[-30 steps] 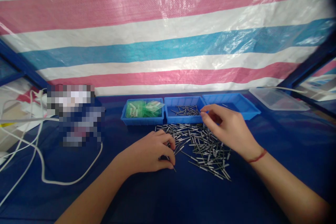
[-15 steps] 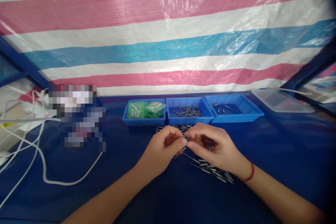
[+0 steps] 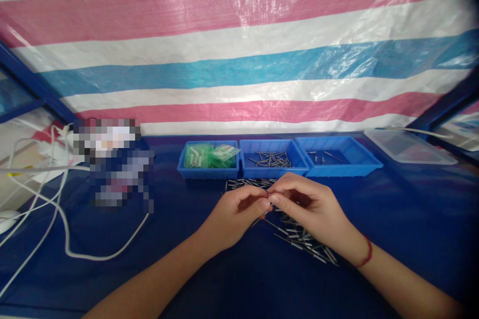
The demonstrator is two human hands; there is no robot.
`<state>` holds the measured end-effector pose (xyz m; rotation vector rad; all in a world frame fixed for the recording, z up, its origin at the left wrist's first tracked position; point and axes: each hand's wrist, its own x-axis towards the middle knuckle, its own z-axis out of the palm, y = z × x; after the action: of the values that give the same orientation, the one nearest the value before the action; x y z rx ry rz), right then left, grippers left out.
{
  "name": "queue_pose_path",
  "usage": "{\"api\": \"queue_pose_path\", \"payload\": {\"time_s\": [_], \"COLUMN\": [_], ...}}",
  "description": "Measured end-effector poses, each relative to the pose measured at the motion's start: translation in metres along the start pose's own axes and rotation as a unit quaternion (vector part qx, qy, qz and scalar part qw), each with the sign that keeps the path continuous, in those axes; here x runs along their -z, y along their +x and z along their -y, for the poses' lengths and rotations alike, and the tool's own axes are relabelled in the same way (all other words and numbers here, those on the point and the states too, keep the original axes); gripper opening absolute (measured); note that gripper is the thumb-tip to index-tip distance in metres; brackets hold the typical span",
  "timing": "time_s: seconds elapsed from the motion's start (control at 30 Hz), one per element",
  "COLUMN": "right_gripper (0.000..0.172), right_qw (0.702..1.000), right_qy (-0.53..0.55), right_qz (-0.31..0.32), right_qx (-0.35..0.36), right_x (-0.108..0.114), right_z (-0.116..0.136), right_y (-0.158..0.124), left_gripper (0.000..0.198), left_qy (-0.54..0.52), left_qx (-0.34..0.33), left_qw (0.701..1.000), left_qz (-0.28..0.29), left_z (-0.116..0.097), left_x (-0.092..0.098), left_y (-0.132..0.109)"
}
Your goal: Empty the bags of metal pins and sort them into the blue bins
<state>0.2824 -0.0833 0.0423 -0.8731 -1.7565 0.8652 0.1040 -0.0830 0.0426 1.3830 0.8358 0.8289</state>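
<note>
My left hand [image 3: 234, 217] and my right hand [image 3: 310, 209] meet fingertip to fingertip above a heap of thin metal pins [image 3: 299, 239] on the blue table cover. Both hands pinch at the same spot; a small pin seems held between them, but it is mostly hidden by the fingers. Behind the hands stand three blue trays: the left one [image 3: 187, 172] holds green and white pieces, the middle one [image 3: 295, 159] holds several metal pins, the right one [image 3: 368, 162] holds a few pins. A red string circles my right wrist.
White cables [image 3: 67, 239] loop over the table's left side beside a blurred-out object [image 3: 114, 164]. A clear plastic lid [image 3: 407, 147] lies at the back right. A striped pink, white and blue tarp hangs behind the trays.
My right hand came back from the middle tray and my left hand lifted off the pin heap; they met in front of me and have stayed pinched together since.
</note>
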Motion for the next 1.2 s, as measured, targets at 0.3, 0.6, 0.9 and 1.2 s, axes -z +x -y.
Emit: {"api": "queue_pose_path", "payload": {"time_s": [0.3, 0.6, 0.9, 1.2], "right_gripper": [0.006, 0.010, 0.013, 0.020], "right_qw": [0.999, 0.993, 0.899, 0.845], "right_qy": [-0.031, -0.102, -0.398, -0.511], "right_qz": [-0.003, 0.060, -0.176, -0.157], "right_qx": [-0.009, 0.003, -0.045, -0.023], "right_x": [0.001, 0.010, 0.085, 0.107], "right_z": [0.000, 0.000, -0.033, -0.059], "right_y": [-0.003, 0.003, 0.016, 0.018], "left_gripper": [0.022, 0.025, 0.030, 0.018], "left_qy": [0.022, 0.054, 0.516, 0.586], "left_qx": [0.016, 0.006, -0.118, -0.116], "left_qw": [0.999, 0.998, 0.849, 0.800], "left_qz": [-0.017, -0.044, 0.012, 0.055], "left_z": [0.003, 0.001, 0.003, 0.005], "left_x": [0.000, 0.002, 0.017, 0.016], "left_y": [0.001, 0.000, -0.003, -0.002]}}
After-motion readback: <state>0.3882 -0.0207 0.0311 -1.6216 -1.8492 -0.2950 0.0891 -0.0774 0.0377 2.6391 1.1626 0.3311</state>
